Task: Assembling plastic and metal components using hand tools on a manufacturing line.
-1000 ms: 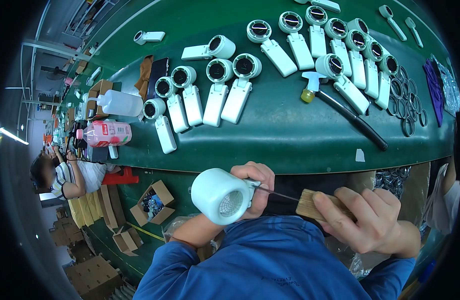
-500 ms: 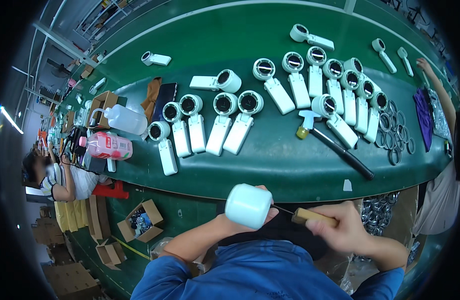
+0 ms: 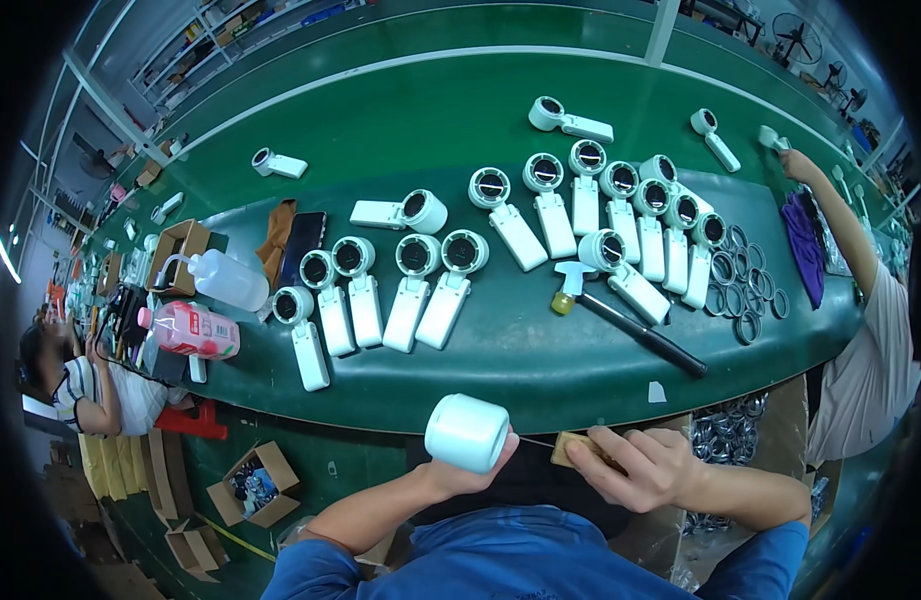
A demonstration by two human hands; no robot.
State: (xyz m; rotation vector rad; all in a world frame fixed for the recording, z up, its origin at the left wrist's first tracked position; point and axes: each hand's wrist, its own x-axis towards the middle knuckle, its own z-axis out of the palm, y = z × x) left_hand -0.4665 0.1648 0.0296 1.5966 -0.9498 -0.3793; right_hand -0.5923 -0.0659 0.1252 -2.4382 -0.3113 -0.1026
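My left hand (image 3: 465,478) is wrapped round a pale mint, rounded fan head (image 3: 458,432), held up in front of the bench edge. The fan head lies tilted, with its rim turned toward the right. Just right of it, my right hand (image 3: 645,468) grips a hand tool by its wooden handle (image 3: 572,450). A thin shaft runs from the handle toward the fan head; whether its tip touches cannot be made out. On the bench beyond stand several white handheld fans (image 3: 445,290) with dark round centres. A black-handled hammer (image 3: 645,335) rests near the fans on the right.
Grey rings (image 3: 745,285) lie in a cluster at the right, beside purple cloth (image 3: 802,248). A squeeze bottle (image 3: 228,280) and pink bottle (image 3: 192,332) lie at the left. More rings fill a carton (image 3: 728,435) below the bench. A co-worker's hand (image 3: 802,168) reaches in far right.
The view has shifted, so the bench sits lower and further left. The fan head has turned its rim toward my right hand. The co-worker's hand is now at a white fan.
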